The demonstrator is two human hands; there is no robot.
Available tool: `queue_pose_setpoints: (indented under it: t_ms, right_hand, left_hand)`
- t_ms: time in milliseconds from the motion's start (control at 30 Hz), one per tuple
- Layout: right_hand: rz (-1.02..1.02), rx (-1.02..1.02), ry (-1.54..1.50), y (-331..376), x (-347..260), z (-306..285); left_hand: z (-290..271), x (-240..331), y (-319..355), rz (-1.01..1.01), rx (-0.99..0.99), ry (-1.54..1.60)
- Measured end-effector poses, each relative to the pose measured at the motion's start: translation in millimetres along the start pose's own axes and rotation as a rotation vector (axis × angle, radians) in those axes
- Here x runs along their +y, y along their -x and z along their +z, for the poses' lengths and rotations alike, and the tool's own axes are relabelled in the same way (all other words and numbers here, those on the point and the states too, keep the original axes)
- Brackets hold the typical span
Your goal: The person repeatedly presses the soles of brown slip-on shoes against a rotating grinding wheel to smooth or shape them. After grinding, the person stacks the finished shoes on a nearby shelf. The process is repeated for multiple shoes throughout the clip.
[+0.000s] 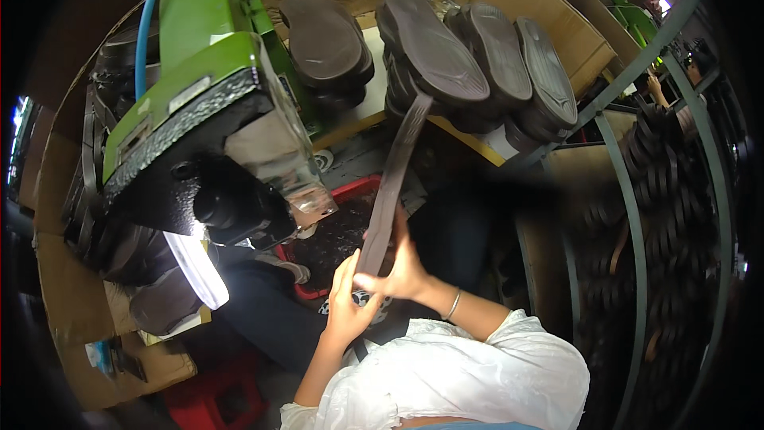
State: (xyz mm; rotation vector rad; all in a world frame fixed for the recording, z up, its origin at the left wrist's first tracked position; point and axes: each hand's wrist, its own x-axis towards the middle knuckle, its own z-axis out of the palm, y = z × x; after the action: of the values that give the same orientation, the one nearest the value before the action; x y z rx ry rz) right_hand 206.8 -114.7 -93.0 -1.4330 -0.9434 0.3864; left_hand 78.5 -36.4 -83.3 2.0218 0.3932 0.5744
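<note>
Hands meet at the lower centre of the frame: my left hand [348, 306] cups the heel of a dark shoe sole [390, 191] from below, fingers curled round it, and my right hand [402, 271] pinches its edge, wrist bent inward. I judge the sole only picked up, work on it undone. Beyond, upper left, sits the green machine [199, 72]; stacked soles [469, 56] fill the cardboard shelf [557, 24] at top.
</note>
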Motion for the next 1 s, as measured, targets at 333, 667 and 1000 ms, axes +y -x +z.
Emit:
queue_pose_setpoints:
  t_ms: [333,667,1000]
  right_hand:
    - [-0.401,0.671,0.949,-149,-99,-116]
    - [-0.645,0.54,0.825,-94,-47,-66]
    - [-0.334,-0.043,0.564,-40,-9,28]
  left_hand:
    - [-30,-23,24,-0.197,0.161,-0.041]
    - [-180,-56,18,-0.346,0.802,-1.064]
    - [-142,-4,35,0.269,0.879,-0.793]
